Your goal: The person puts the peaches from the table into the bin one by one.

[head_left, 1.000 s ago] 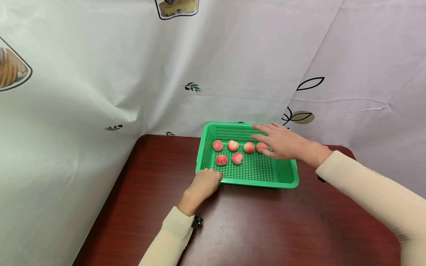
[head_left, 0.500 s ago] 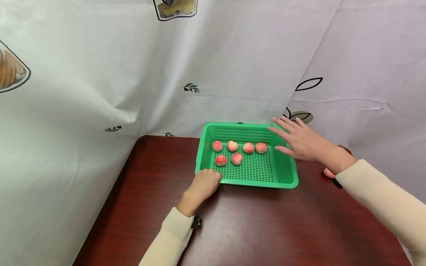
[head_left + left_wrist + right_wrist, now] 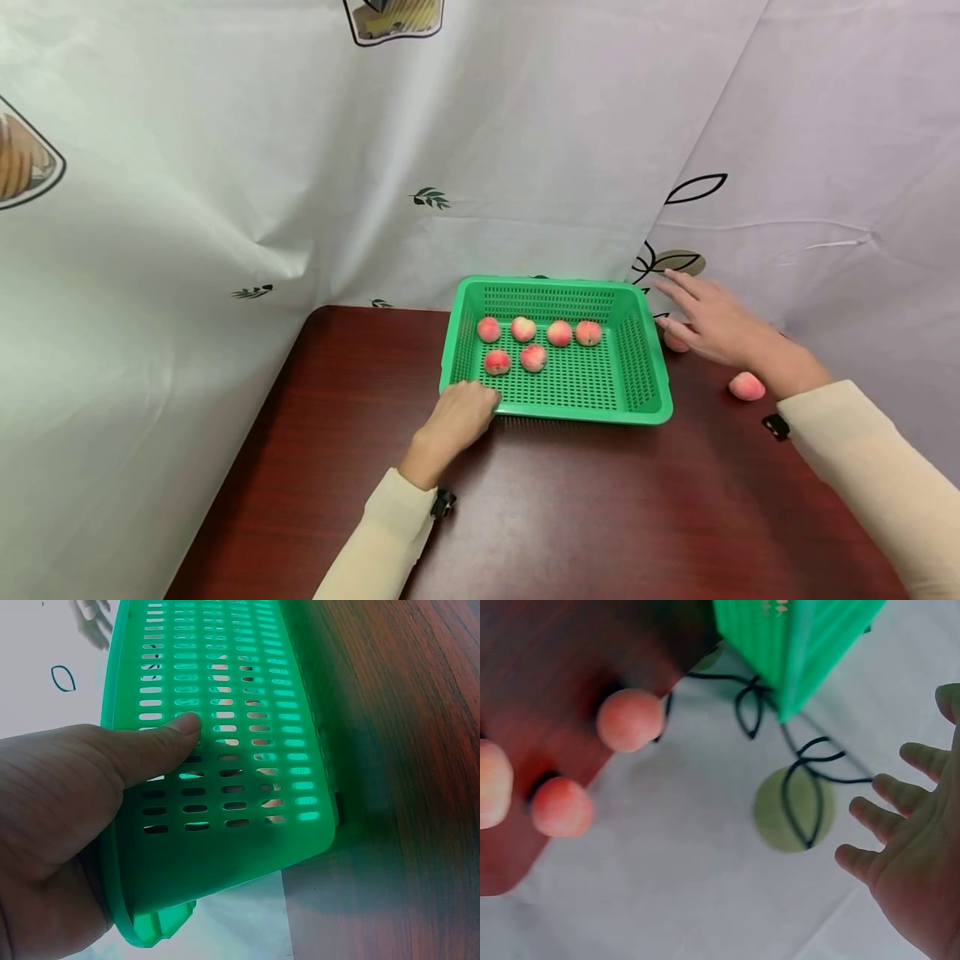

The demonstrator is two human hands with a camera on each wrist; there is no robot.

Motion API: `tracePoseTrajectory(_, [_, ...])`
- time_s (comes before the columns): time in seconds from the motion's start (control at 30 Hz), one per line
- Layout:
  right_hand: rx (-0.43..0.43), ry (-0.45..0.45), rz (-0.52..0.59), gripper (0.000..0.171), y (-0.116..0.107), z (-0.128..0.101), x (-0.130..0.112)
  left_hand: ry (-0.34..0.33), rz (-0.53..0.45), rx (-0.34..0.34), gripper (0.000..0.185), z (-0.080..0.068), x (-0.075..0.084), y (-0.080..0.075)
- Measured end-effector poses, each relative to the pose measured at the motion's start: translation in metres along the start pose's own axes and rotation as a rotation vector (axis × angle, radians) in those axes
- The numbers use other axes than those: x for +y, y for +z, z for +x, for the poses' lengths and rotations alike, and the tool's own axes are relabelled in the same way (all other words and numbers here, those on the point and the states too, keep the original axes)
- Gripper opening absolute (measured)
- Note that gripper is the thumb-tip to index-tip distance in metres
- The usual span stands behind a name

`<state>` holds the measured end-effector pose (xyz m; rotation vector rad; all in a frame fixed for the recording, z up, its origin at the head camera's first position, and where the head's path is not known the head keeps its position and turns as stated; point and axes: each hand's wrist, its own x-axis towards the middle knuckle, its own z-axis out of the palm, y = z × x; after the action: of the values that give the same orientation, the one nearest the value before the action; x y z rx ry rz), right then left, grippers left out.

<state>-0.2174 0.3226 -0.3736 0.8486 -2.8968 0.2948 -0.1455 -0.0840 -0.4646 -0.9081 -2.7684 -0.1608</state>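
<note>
With the left hand point(image 3: 459, 414) gripping the green basket point(image 3: 637, 367) at its 7 o'clock corner, the empty, spread right hand point(image 3: 712, 323) could knock the loose peach point(image 3: 747, 386) off the table point(image 3: 600, 517).

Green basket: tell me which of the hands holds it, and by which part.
The left hand grips the green basket at its near left corner, thumb on the slotted wall. The right hand holds nothing.
</note>
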Motion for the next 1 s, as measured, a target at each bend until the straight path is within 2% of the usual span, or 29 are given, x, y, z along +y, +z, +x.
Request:
tracePoseTrajectory(0.13, [0.029, 0.010, 0.004, 0.060, 0.010, -0.008, 0.016, 0.003, -0.004, 0.001, 0.040, 0.000, 0.000, 0.000])
tracePoseTrajectory(0.47, [-0.015, 0.128, 0.043, 0.055, 0.031, -0.021, 0.047, -0.007, -0.012, -0.011, 0.039, 0.000, 0.002, -0.001])
tracePoseTrajectory(0.67, [-0.109, 0.219, 0.051, 0.060, 0.049, -0.017, 0.055, -0.012, -0.015, -0.026, 0.041, 0.001, 0.001, -0.002])
tracePoseTrajectory(0.8, [-0.155, 0.227, 0.038, 0.062, 0.065, -0.013, 0.058, -0.014, -0.021, -0.027, 0.042, 0.001, 0.001, -0.003])
tracePoseTrajectory(1.0, [-0.172, 0.209, 0.020, 0.061, 0.087, -0.007, 0.061, -0.005, -0.017, -0.020, 0.042, 0.001, 0.002, -0.003])
